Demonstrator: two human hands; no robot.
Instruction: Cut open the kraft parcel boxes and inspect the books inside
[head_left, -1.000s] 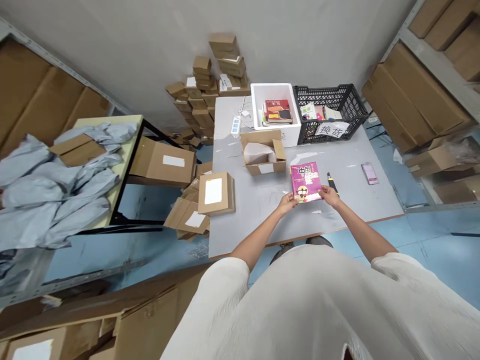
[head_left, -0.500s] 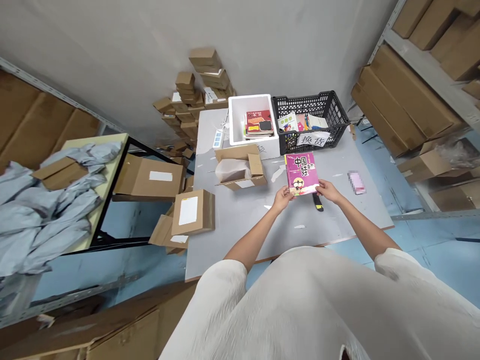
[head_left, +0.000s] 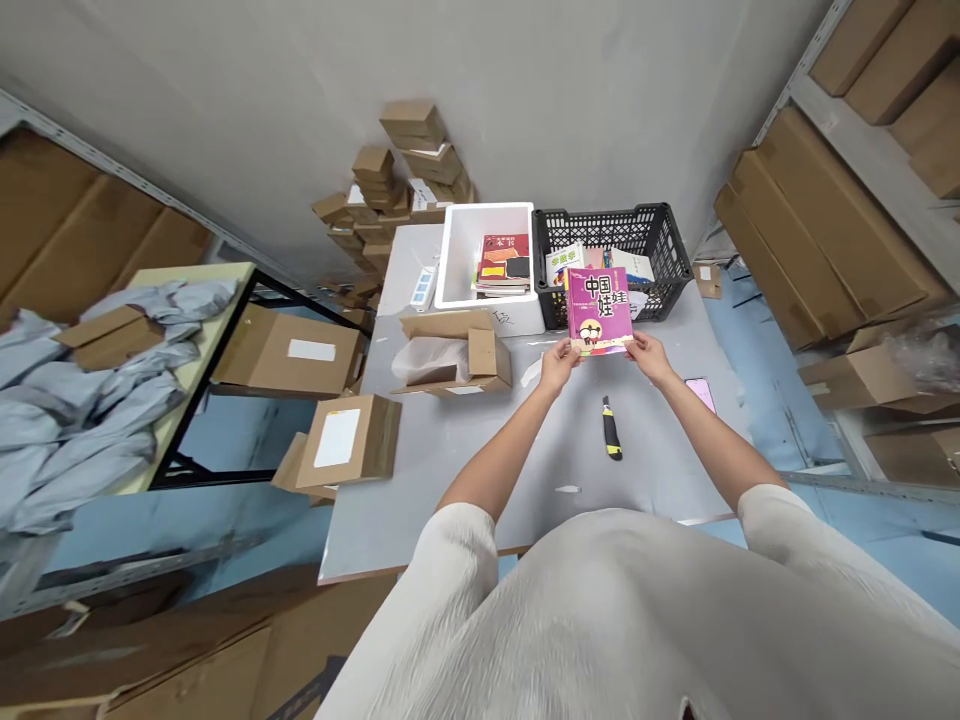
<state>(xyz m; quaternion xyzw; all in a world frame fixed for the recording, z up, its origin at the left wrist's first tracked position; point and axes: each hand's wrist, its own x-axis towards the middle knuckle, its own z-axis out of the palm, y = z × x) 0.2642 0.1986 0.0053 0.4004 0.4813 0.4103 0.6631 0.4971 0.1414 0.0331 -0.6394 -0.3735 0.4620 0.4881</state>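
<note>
Both hands hold a purple-covered book (head_left: pixel 600 312) with Chinese lettering and cartoon figures on its front. My left hand (head_left: pixel 559 366) pinches its lower left corner, and my right hand (head_left: pixel 649 357) grips the lower right one. The book is raised in front of a black plastic crate (head_left: pixel 667 285), whose front it partly hides. Other books (head_left: pixel 564 262) lie inside that crate. Beside it stands a white foam box (head_left: pixel 450 262) with a stack of books (head_left: pixel 504 265) in it. Below the hands a black and yellow utility knife (head_left: pixel 611 430) lies on the grey table (head_left: pixel 465 450).
An opened carton (head_left: pixel 491 365) with clear wrapping sits left of my hands. A labelled carton (head_left: pixel 352 440) stands at the table's left edge. A phone (head_left: pixel 700 393) lies at the right, a power strip (head_left: pixel 424 288) at the back left. Grey parcels (head_left: pixel 112 400) cover a side table.
Both hands have carried the book up and away from me, towards the black crate. It now overlaps the crate's front, and the utility knife beneath has come into full view.
</note>
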